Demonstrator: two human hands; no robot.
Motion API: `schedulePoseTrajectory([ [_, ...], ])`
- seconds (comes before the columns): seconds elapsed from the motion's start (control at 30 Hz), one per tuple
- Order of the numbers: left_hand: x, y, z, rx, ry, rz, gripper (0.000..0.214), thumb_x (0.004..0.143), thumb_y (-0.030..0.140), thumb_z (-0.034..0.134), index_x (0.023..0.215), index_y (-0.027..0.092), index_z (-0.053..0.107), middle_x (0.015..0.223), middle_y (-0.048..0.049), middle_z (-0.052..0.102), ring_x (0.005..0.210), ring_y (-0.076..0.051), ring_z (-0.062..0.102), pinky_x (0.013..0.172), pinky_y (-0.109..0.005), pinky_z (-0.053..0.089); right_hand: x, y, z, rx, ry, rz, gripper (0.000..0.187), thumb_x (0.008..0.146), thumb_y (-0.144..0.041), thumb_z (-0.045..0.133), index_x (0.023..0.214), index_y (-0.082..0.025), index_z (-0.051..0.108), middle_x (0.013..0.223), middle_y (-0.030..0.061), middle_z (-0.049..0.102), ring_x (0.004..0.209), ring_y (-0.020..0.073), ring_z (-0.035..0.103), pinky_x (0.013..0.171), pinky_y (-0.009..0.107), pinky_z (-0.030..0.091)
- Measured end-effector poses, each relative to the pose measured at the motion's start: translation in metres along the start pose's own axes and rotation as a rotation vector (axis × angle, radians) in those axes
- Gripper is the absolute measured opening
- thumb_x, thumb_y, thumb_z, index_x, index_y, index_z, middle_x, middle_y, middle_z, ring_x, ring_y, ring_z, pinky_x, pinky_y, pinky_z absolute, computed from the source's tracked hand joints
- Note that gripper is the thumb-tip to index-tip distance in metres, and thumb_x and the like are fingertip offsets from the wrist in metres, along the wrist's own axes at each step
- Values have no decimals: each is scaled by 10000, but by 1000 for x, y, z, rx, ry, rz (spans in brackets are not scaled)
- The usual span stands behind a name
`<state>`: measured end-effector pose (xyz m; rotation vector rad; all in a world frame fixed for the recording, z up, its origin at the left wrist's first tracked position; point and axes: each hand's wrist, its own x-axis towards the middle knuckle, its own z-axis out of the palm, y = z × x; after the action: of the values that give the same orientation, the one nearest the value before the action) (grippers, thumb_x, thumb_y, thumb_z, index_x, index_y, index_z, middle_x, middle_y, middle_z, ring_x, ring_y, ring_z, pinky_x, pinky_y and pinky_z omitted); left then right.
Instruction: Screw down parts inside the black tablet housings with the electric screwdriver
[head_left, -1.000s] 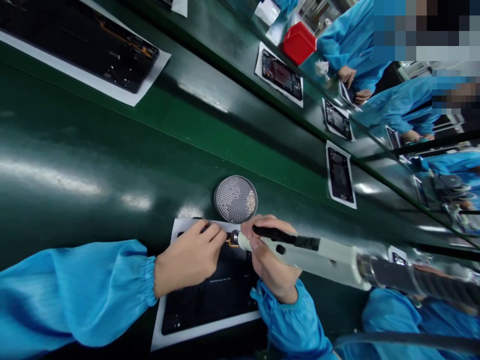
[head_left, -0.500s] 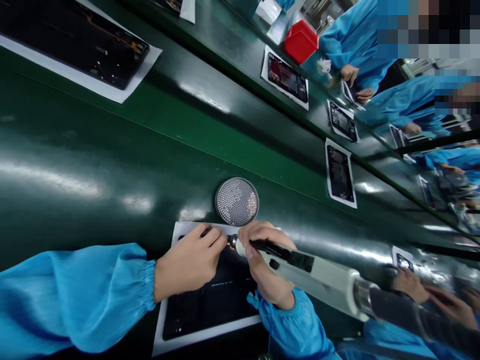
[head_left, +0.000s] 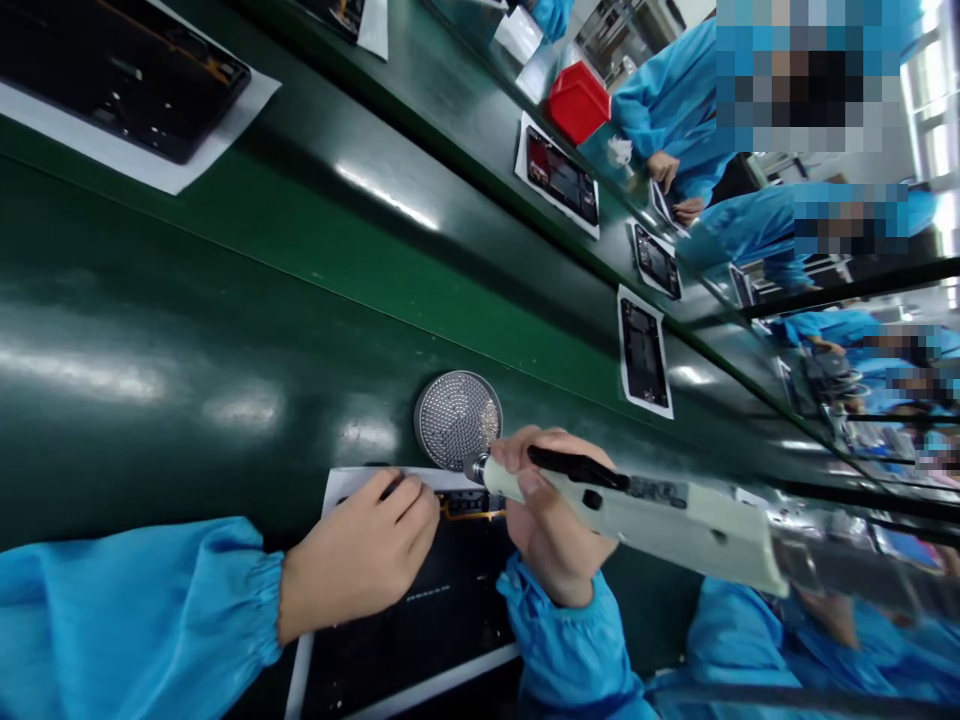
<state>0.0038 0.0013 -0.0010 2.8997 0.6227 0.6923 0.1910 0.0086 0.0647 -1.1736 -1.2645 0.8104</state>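
My right hand [head_left: 562, 500] is wrapped round a pale electric screwdriver [head_left: 637, 530] with a black lever. Its metal tip is at the lower right rim of a round, perforated metal dish [head_left: 454, 420]; small light bits, probably screws, lie at the dish's right side. My left hand [head_left: 367, 550] is closed, with bent fingers over the top edge of an opened black tablet [head_left: 405, 640]. Its thumb and fingertips are partly hidden. Between my hands, an orange flex strip and small parts show along the tablet's top edge. White paper [head_left: 450, 685] lies under the tablet.
A larger-looking opened tablet [head_left: 112, 75] lies on paper at upper left. Several tablets, including one on the right [head_left: 643, 350], lie along the green bench [head_left: 225, 270]. A red bin [head_left: 579, 102] stands farther back. Co-workers in blue sleeves [head_left: 667, 90] sit across and to the right.
My right hand has lifted the screwdriver off the tablet's top edge, and its tip is now by the dish. My left hand stays on the tablet. The view has shifted slightly.
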Motion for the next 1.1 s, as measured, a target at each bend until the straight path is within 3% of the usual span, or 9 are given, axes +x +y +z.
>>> schedulePoseTrajectory([
  [0.53,3,1,2,-86,-32,-86,263,981,149,496,1126,56,695,1092,-145,668,966,-292,597,828,-435,463,-7,10,1,-20,33,57,244,842,-109,654,1030,-262,684,903,20,632,787,199,662,704,400,571],
  [0.77,2,2,3,-84,-36,-83,279,986,160,483,1146,54,686,1118,-148,669,982,-295,592,849,-438,471,-5,10,0,0,-23,63,275,856,-91,626,1063,-265,681,861,12,631,795,200,643,721,400,546],
  [0.97,4,-1,1,-79,-34,-63,280,981,148,487,1141,43,692,1093,-162,677,962,-302,604,801,-435,483,-5,12,1,24,-22,42,256,851,-77,633,1026,-257,685,858,8,626,795,200,641,717,394,528],
  [1.1,3,-2,1,-84,24,-57,251,970,119,495,1055,44,720,1008,-159,688,896,-295,613,740,-424,481,-1,1,2,76,-10,11,275,845,-90,641,1066,-240,705,849,20,628,766,195,616,673,378,509],
])
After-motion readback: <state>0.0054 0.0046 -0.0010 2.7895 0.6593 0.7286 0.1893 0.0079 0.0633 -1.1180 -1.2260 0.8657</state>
